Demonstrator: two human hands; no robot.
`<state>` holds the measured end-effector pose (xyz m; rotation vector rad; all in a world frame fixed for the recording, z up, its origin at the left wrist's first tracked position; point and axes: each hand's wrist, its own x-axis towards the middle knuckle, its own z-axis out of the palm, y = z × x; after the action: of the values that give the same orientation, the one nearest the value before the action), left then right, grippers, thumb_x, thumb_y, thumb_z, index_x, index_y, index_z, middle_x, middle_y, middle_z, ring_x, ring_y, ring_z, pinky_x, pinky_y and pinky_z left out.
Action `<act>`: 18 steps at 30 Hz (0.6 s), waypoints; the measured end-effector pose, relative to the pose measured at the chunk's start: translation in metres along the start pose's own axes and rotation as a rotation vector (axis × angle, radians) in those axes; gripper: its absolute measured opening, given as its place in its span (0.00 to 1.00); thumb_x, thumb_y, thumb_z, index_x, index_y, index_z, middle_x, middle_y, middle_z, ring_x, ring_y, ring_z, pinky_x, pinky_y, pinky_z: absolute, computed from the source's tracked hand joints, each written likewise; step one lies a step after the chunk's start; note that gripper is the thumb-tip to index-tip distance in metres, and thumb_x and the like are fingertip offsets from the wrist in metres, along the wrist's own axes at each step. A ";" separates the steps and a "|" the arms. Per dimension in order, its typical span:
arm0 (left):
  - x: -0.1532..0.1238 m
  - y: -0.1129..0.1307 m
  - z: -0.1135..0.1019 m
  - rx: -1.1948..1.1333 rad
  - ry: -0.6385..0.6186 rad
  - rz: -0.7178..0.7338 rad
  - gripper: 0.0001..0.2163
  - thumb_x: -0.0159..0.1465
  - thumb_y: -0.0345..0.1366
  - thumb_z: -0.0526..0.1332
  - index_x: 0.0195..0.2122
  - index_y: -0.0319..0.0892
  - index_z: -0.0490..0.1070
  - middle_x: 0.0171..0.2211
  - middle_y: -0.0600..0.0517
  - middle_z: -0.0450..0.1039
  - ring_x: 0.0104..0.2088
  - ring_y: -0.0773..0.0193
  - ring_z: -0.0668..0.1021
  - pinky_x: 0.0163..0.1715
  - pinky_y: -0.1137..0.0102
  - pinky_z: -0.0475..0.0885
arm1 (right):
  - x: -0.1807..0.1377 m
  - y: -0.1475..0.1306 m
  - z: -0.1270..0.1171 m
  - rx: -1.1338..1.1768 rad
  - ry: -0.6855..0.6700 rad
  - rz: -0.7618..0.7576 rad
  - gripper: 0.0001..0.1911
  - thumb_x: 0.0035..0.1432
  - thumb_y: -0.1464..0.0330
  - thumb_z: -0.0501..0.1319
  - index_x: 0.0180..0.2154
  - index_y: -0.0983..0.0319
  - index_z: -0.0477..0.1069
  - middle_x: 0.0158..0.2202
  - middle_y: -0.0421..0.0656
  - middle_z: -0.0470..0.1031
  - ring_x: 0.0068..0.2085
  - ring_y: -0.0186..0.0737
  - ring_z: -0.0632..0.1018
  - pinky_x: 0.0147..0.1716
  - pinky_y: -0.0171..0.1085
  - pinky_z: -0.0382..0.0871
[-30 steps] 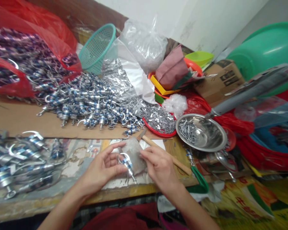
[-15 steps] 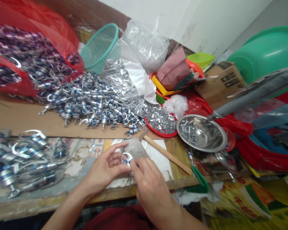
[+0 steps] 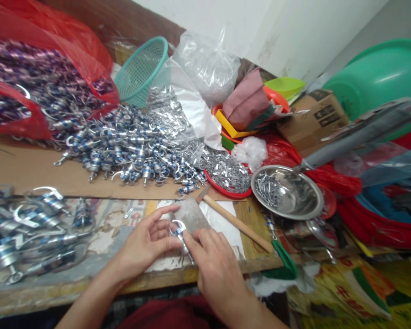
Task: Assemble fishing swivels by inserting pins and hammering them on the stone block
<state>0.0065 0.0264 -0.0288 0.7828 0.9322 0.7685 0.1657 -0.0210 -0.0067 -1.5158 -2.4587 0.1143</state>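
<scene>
Gleams like metal on the hooked fitting (image 3: 178, 231) and bowl (image 3: 299, 196), looks matt on the grey block (image 3: 192, 214), smooth and wooden on the tool handle (image 3: 238, 224), glossy on the plastic basin (image 3: 383, 77).

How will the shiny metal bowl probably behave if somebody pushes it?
The bowl would probably keep its shape, since it looks like metal. Its smooth, shiny surface may be slippery to grip. The loose metal pins gathered toward one side would likely slide if it tipped.

PLACE: workshop | SIGNS: worn bench (image 3: 104, 240), wooden-handled tool (image 3: 238, 224), heaped metal fittings (image 3: 133, 144)
</scene>
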 end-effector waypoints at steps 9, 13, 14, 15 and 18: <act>0.002 0.000 -0.001 -0.001 -0.032 0.004 0.30 0.46 0.31 0.69 0.50 0.44 0.60 0.30 0.53 0.72 0.33 0.60 0.76 0.36 0.66 0.72 | 0.000 0.026 0.004 0.285 0.124 0.070 0.19 0.58 0.77 0.47 0.48 0.62 0.66 0.37 0.46 0.70 0.38 0.40 0.70 0.36 0.37 0.65; 0.001 0.000 -0.002 0.020 -0.020 -0.003 0.31 0.45 0.31 0.70 0.50 0.43 0.60 0.30 0.54 0.72 0.33 0.61 0.76 0.37 0.65 0.71 | 0.006 0.079 0.016 0.074 0.190 0.302 0.17 0.59 0.70 0.52 0.50 0.66 0.64 0.44 0.52 0.69 0.44 0.47 0.70 0.43 0.44 0.64; 0.001 0.000 -0.002 0.024 -0.015 -0.003 0.32 0.44 0.31 0.70 0.50 0.43 0.60 0.29 0.54 0.71 0.33 0.61 0.76 0.37 0.65 0.71 | 0.007 0.090 0.018 0.016 0.114 0.332 0.16 0.58 0.69 0.53 0.48 0.66 0.65 0.42 0.52 0.70 0.43 0.49 0.70 0.42 0.46 0.64; 0.001 -0.001 -0.002 0.024 -0.011 -0.004 0.32 0.45 0.31 0.70 0.51 0.43 0.60 0.30 0.54 0.71 0.33 0.61 0.76 0.37 0.66 0.71 | 0.009 0.099 0.020 -0.011 0.038 0.344 0.14 0.57 0.68 0.54 0.45 0.65 0.67 0.39 0.50 0.71 0.41 0.48 0.72 0.40 0.45 0.65; 0.001 -0.001 -0.001 0.018 -0.008 -0.009 0.32 0.45 0.31 0.70 0.51 0.44 0.60 0.30 0.55 0.71 0.33 0.62 0.75 0.37 0.66 0.71 | 0.010 0.109 0.018 0.021 -0.040 0.342 0.08 0.57 0.68 0.55 0.38 0.63 0.69 0.34 0.45 0.72 0.35 0.43 0.74 0.35 0.40 0.67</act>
<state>0.0060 0.0276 -0.0305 0.7968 0.9359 0.7492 0.2512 0.0385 -0.0433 -1.9278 -2.1951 0.2340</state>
